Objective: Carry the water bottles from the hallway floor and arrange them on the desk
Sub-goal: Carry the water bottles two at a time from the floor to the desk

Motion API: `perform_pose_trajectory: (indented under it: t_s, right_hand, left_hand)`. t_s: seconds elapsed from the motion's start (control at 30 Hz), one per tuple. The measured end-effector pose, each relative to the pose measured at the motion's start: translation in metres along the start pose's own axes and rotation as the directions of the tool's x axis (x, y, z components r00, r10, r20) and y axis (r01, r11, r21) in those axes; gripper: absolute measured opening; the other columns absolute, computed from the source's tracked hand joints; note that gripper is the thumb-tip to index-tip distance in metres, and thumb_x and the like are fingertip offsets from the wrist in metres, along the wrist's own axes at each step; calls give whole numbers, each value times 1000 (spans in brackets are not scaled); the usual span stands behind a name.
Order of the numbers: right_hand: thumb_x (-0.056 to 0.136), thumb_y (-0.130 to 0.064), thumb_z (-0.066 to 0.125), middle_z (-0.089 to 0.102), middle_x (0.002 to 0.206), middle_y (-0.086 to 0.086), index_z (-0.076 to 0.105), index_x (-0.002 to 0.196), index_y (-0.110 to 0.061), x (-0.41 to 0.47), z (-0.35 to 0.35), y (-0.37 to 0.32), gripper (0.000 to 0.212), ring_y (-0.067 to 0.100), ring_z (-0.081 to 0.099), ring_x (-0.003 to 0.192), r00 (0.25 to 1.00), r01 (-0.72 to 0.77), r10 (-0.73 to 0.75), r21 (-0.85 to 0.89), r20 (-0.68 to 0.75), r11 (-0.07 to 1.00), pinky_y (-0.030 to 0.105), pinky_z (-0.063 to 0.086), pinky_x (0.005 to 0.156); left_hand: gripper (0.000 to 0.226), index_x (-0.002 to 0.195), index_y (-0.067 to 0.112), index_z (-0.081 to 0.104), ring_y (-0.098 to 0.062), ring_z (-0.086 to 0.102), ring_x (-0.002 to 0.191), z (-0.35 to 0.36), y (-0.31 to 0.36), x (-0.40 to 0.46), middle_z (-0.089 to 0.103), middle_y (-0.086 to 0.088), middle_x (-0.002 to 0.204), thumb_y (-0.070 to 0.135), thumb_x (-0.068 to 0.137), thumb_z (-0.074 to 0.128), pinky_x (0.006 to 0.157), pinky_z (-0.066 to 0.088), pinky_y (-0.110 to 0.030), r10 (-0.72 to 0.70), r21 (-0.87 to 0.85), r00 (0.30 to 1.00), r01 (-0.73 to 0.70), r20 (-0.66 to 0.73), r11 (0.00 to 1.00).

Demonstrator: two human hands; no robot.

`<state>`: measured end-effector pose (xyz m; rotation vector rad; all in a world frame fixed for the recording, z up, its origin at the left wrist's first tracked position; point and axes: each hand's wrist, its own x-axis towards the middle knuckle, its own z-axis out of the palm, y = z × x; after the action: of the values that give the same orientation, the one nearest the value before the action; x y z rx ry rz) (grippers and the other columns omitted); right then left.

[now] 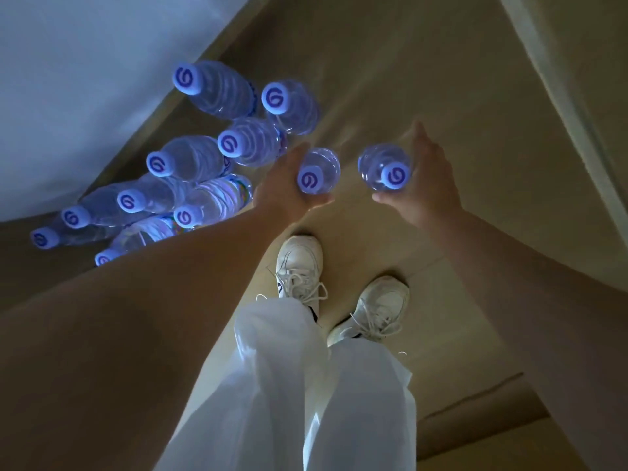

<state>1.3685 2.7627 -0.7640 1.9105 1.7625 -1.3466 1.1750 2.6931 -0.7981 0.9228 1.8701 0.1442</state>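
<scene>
1. Nearest the camera are white trousers (289,385) and two white laced shoes (300,266) standing on the tan floor (424,96).
2. Two bare forearms reach forward and down from the near edge, one on each side of the shoes.
3. The left hand (283,188) grips a bottle (317,169) round its body, thumb curled under near the cap (the other fingers lie behind the bottle and cannot be seen).
4. The right hand (426,175) holds a second bottle (385,166), thumb curled on the near side and fingers on the far side; the two held bottles are near each other but apart, caps facing the camera.
5. To the left and farther off, a cluster of bottles (190,185) stands upright on the floor, close together, all with pale caps bearing a dark swirl mark.
6. The cluster sits just beside a pale wall (85,79) on the left.
7. On the far right hangs a light curtain (577,62).
</scene>
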Motion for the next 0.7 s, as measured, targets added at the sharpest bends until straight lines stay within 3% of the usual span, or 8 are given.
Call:
perform_pose_trajectory:
  t_s: [0.13,0.27,0.43,0.57,0.7]
  right_hand:
    - [69,-18,82,45,137,6,40,138,-19,2,9,-1,81,25,47,123,996,88,-89,58,28,994,39,40,100]
    - [71,-21,79,52,131,3,45,132,-19,-11,5,-7,70,24,52,117,997,74,-75,46,16,996,38,42,97]
    - [72,-20,77,53,127,7,46,130,-17,-80,-24,-31,66,25,54,113,998,54,-51,112,-33,992,38,44,96]
    - [68,-21,78,56,117,10,52,122,-13,-155,-62,-56,60,29,56,105,989,130,-122,102,-88,986,43,46,90]
    - [66,-23,78,57,114,9,54,121,-15,-234,-98,-85,60,28,54,105,965,237,-234,15,-116,971,41,46,88]
  left_hand:
    - [82,133,18,45,-22,56,113,-3,3,-7,60,-1,121,29,62,86,97,44,-42,10,-3,1000,-10,-29,1000]
    - [72,123,20,51,-23,60,103,-8,13,-27,64,1,110,38,62,85,88,48,-41,1,82,997,5,-71,997]
    - [76,125,19,47,-26,57,106,-36,40,-89,60,-1,113,37,62,84,92,46,-43,-37,3,997,37,-73,999]
    - [73,121,15,50,-27,57,105,-63,67,-162,62,-4,112,32,60,86,93,44,-42,-42,-83,995,34,-89,996]
    - [65,116,23,55,-21,60,98,-86,91,-252,64,4,106,36,61,85,88,47,-35,-93,-170,982,64,-167,983]
